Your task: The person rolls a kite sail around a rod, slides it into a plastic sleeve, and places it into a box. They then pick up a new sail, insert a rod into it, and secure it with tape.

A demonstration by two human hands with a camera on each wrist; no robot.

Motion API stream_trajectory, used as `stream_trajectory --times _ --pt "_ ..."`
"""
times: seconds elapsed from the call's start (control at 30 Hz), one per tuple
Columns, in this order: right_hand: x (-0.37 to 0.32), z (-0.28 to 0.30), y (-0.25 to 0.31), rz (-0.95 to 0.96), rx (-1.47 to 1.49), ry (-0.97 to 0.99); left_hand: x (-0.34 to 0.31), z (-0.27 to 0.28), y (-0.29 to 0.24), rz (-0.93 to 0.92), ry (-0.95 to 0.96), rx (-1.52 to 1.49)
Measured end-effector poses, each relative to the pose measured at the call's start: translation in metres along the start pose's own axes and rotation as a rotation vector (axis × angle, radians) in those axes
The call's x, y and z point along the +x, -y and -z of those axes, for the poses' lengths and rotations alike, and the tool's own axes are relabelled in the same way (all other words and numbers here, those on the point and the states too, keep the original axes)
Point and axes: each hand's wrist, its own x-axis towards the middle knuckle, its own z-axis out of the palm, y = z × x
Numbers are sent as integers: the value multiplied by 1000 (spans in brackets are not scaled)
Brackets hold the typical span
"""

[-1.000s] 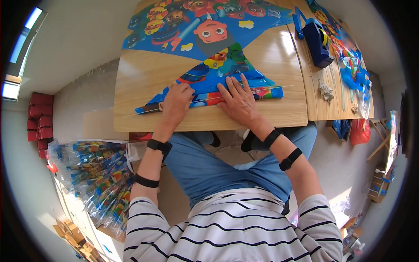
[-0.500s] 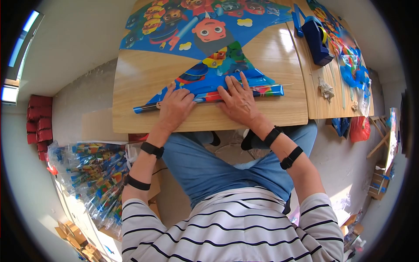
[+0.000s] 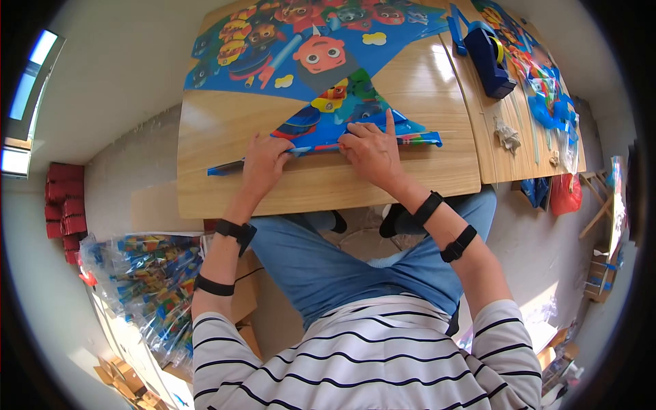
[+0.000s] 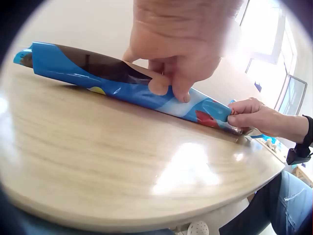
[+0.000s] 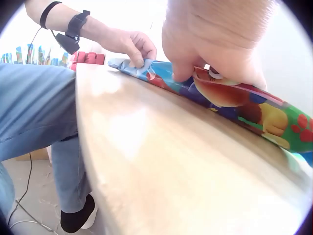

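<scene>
The left hand [image 3: 265, 160] curls its fingers narrowly round the rolled near edge of the kite [image 3: 321, 61], pinching glossy blue plastic film printed with cartoon figures. The rest of the kite spreads flat beyond both hands on the pale wooden surface [image 3: 328, 188]. Just right along the roll, the right hand [image 3: 372, 150] pinches it too, forefinger straight. Farther right stands a blue tape dispenser [image 3: 490, 61].

A small kite-packing workshop; wooden tables [image 3: 225, 123], a tape dispenser [image 3: 490, 60], bagged kites [image 3: 154, 287] heaped on floor, red boxes [image 3: 65, 208] stacked.
</scene>
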Motion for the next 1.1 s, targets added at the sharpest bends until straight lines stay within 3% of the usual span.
stream_trajectory --times 0.2,0.4,0.77,1.1 --pt "19 3 -10 -43 -23 130 17 5 -3 100 52 -52" --pt "31 5 -13 -174 27 168 30 4 9 92 108 -55" --pt "31 -16 -28 -212 -23 189 40 7 9 122 202 -65" --pt "36 -18 -26 -152 -135 227 33 2 19 173 106 -199"
